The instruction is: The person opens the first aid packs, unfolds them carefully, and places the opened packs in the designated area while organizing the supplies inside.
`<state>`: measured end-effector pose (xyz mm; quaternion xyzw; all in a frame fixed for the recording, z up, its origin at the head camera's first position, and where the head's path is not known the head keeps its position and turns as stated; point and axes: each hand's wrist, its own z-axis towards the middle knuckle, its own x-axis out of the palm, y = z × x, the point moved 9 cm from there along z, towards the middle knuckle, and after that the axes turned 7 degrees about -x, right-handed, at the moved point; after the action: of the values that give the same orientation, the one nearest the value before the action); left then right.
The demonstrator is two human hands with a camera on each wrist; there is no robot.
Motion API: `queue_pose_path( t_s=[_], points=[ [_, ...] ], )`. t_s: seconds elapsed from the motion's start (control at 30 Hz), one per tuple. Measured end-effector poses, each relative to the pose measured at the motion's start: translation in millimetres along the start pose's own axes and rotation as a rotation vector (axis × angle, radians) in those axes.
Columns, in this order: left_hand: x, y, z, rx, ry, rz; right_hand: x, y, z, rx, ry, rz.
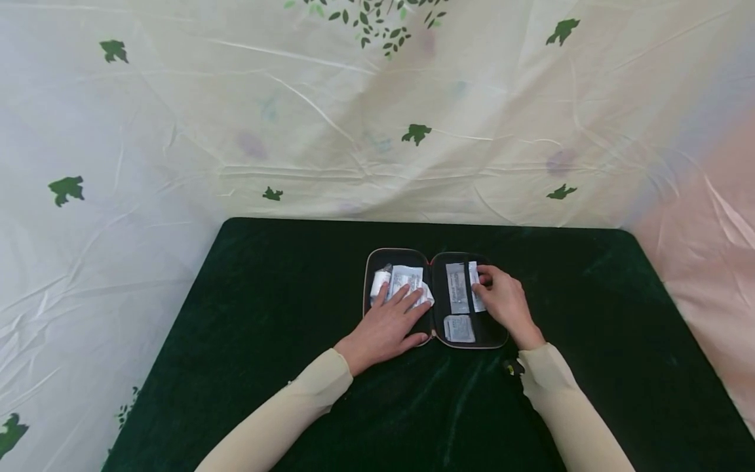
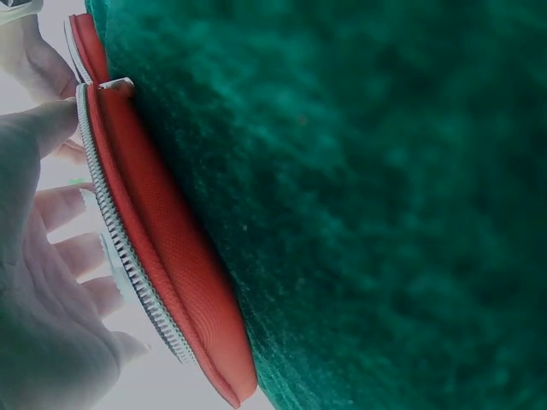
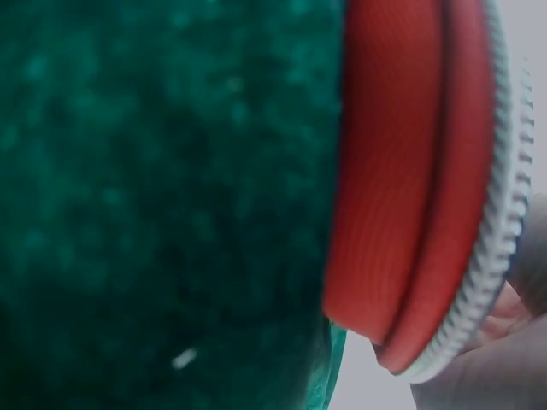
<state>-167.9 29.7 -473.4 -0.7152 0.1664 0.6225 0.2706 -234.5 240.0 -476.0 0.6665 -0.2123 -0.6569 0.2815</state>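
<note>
A zippered case (image 1: 494, 333), dark inside and red outside, lies unfolded on the table. My left hand (image 1: 380, 328) spreads its fingers over the left half, fingertips on white printed packets (image 1: 407, 276). Beside them sits a small white roll (image 1: 381, 280) in clear wrap. In the right half, a dark strap crosses a flat silvery packet (image 1: 457, 285) and a slim white packet (image 1: 474, 278); my right hand (image 1: 508, 300) pinches the slim one at its right edge. Below lies a squarish packet (image 1: 459, 329). The wrist views show mostly the red shell (image 2: 184, 248) and its zipper teeth (image 3: 496, 222).
Dark green velvety cloth (image 1: 265, 314) covers the table. A small dark object (image 1: 514, 368) lies by the right cuff, just below the case. Pale fabric with green leaf shapes (image 1: 417, 134) hangs behind the table and at its sides.
</note>
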Motion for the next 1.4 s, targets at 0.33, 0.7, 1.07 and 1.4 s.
queue_pose_path(
  t_s=[0.33,0.7,1.07,1.4],
  points=[
    [-0.1,0.2,0.9,-0.002,0.009,-0.009,3.7,4.2,5.6,0.000,0.050,-0.038],
    [-1.7,-0.9,0.4,0.001,0.017,-0.023,5.0,6.5,7.2,0.003,0.099,-0.042],
    [-1.8,-0.9,0.3,-0.003,0.019,-0.012,4.7,5.9,8.0,0.006,0.059,0.015],
    [-0.4,-0.5,1.1,-0.008,0.020,-0.014,1.5,4.9,7.4,0.025,0.055,-0.012]
  ],
)
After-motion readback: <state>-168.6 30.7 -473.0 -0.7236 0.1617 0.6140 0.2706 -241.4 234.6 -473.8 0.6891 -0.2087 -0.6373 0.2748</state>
